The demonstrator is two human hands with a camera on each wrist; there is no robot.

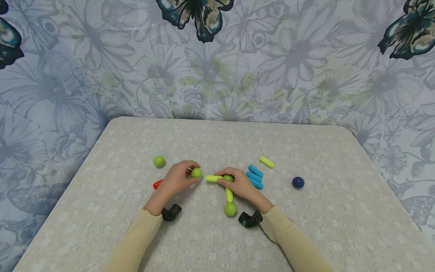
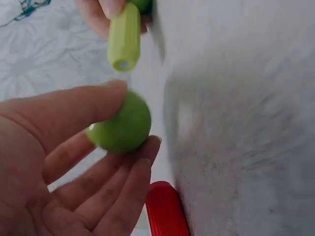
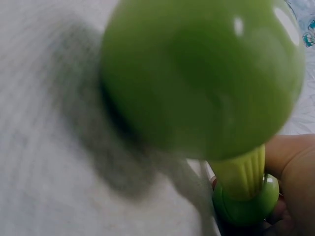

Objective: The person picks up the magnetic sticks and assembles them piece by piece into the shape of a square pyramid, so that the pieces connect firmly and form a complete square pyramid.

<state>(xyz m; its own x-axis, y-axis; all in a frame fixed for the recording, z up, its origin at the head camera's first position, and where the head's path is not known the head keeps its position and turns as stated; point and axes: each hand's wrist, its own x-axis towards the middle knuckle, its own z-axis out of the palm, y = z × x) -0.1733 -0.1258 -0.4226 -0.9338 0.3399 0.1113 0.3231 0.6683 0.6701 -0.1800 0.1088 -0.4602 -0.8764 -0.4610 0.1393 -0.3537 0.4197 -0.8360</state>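
My left hand (image 1: 178,178) pinches a green ball (image 1: 196,173) between thumb and fingers (image 2: 125,130), just left of the free end of a lime stick (image 1: 214,178) (image 2: 124,37). My right hand (image 1: 239,185) holds the joint where that stick meets a green ball (image 1: 229,178) (image 3: 246,209). A second lime stick (image 1: 229,195) runs from that joint toward me and ends in another green ball (image 1: 230,209), which fills the right wrist view (image 3: 202,73). A red stick (image 1: 158,184) (image 2: 165,211) lies by my left hand.
A loose green ball (image 1: 159,161) lies at the left. Several blue sticks (image 1: 255,176), a lime stick (image 1: 266,162) and a dark blue ball (image 1: 298,182) lie right of my right hand. The beige table (image 1: 217,245) meets a floral cloth backdrop (image 1: 217,68).
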